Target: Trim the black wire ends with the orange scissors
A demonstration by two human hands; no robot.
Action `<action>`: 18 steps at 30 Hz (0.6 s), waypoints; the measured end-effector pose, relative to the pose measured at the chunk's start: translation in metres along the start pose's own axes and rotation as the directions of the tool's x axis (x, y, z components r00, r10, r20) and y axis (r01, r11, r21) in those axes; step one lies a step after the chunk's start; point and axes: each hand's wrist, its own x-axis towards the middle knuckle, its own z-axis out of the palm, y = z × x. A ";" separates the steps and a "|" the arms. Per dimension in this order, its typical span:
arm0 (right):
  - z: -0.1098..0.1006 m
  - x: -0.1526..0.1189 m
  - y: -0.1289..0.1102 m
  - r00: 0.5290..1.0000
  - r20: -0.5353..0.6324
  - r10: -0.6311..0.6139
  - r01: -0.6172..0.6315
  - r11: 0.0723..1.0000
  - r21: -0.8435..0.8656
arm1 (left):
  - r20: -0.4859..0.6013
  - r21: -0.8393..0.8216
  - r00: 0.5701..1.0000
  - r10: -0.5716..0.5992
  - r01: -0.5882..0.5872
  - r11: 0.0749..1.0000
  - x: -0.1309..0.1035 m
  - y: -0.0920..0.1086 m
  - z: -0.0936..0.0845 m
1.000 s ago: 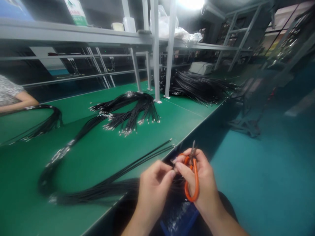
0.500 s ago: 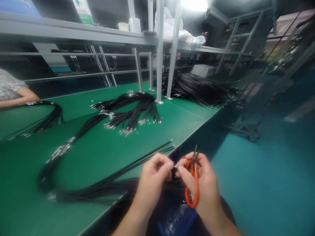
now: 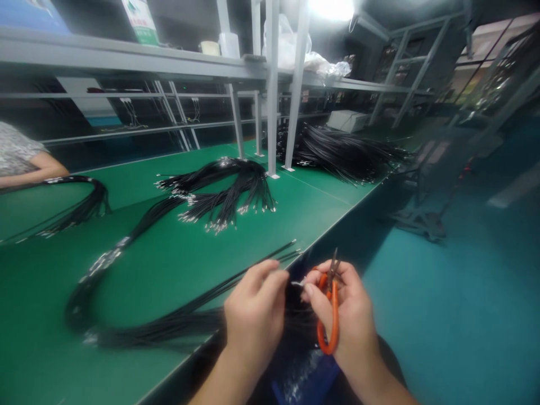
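My right hand [image 3: 352, 306] has orange-handled scissors [image 3: 336, 315] hooked in its palm, the short pointed blades sticking up past the fingers. Its thumb and forefinger also pinch a small whitish wire end [image 3: 298, 283] that points left. Just left of that end, and apart from it, is my left hand [image 3: 255, 306]. Its fingers are curled together, and whatever they hold is hidden behind them. Below and behind both hands runs a bundle of black cables [image 3: 169, 326], which curves across the table. A few cable ends [image 3: 291, 244] with light tips lie beyond my left hand.
On the green table [image 3: 295, 219] lie more black cables [image 3: 236, 185] with metal tips and a large cable pile [image 3: 337, 152]. Grey posts [image 3: 273, 112] carry a shelf [image 3: 169, 59]. Another person's arm [image 3: 50, 165] rests at far left. A blue bag-like item [image 3: 312, 377] is below my hands.
My left hand has moved left, away from the right fingertips, so more of the whitish wire end shows. My right hand and the scissors stay nearly in place.
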 end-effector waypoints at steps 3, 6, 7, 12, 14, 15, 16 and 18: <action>0.001 0.000 0.000 1.000 -0.007 -0.006 0.006 1.000 0.002 | 0.219 -0.216 0.957 -0.189 0.237 0.947 0.001 0.005 -0.001; 0.002 0.000 0.003 1.000 -0.003 -0.028 0.028 0.999 -0.017 | 0.357 -0.366 0.883 -0.304 0.432 0.824 0.002 0.011 0.003; 0.002 -0.001 0.005 0.999 -0.011 -0.050 0.049 0.998 -0.039 | 0.356 -0.404 0.871 -0.338 0.470 0.785 0.002 0.012 0.005; -0.007 0.000 0.017 0.986 -0.094 -0.141 0.122 0.976 -0.180 | 0.387 -0.532 0.801 -0.456 0.598 0.599 0.004 0.006 0.008; -0.013 -0.002 0.017 0.985 -0.109 -0.136 0.113 0.974 -0.195 | 0.416 -0.559 0.776 -0.474 0.630 0.540 0.005 0.003 0.007; -0.015 -0.004 0.016 0.987 -0.106 -0.120 0.099 0.977 -0.189 | 0.425 -0.576 0.771 -0.475 0.635 0.515 0.006 0.002 0.006; -0.018 -0.008 0.013 0.992 -0.092 -0.090 0.073 0.982 -0.175 | 0.427 -0.596 0.771 -0.473 0.633 0.494 0.006 0.002 0.006; -0.021 -0.016 0.007 1.000 -0.013 0.021 -0.022 0.993 -0.114 | 0.418 -0.632 0.780 -0.465 0.618 0.469 0.006 0.000 0.007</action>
